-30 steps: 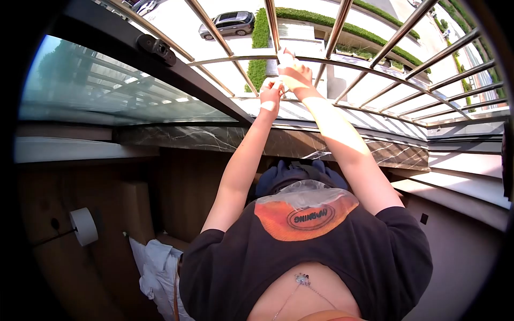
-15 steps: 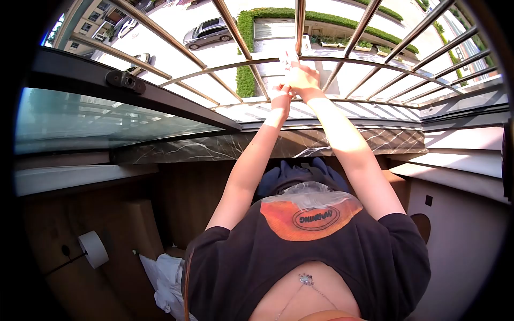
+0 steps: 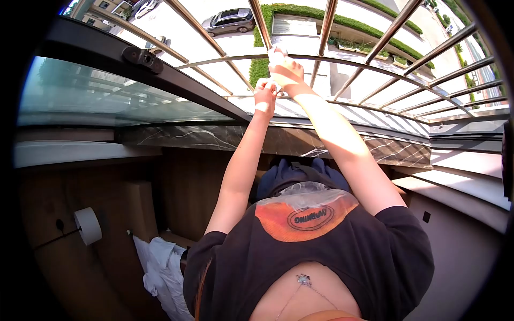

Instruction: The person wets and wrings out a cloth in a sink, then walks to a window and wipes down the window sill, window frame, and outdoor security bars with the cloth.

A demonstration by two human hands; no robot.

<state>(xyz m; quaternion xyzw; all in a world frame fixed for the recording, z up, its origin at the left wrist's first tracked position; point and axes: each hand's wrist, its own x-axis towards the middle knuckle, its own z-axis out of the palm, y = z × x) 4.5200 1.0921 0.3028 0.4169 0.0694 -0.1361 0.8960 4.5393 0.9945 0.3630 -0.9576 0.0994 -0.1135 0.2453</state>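
Observation:
Both my arms reach out over the marble sill to the metal window bars. My right hand (image 3: pixel 286 68) is closed around a small whitish thing, too bright to make out, at the curved rail (image 3: pixel 353 62) beside an upright bar. Just below and to the left, my left hand (image 3: pixel 264 92) has its fingers pinched together close to my right wrist. What lies between those fingers is too small to tell. Sunlight washes out much of both hands.
A dark-framed glass window pane (image 3: pixel 118 96) stands at the left. The marble sill (image 3: pixel 214 138) runs below my forearms. A white lamp shade (image 3: pixel 88 226) and pale cloth (image 3: pixel 163 267) are at the lower left. Outside are a parked car (image 3: pixel 229 21) and hedges.
Compared with half a second ago, the view has shifted, and both hands appear slightly farther left along the bars. They remain close together in the same closed poses.

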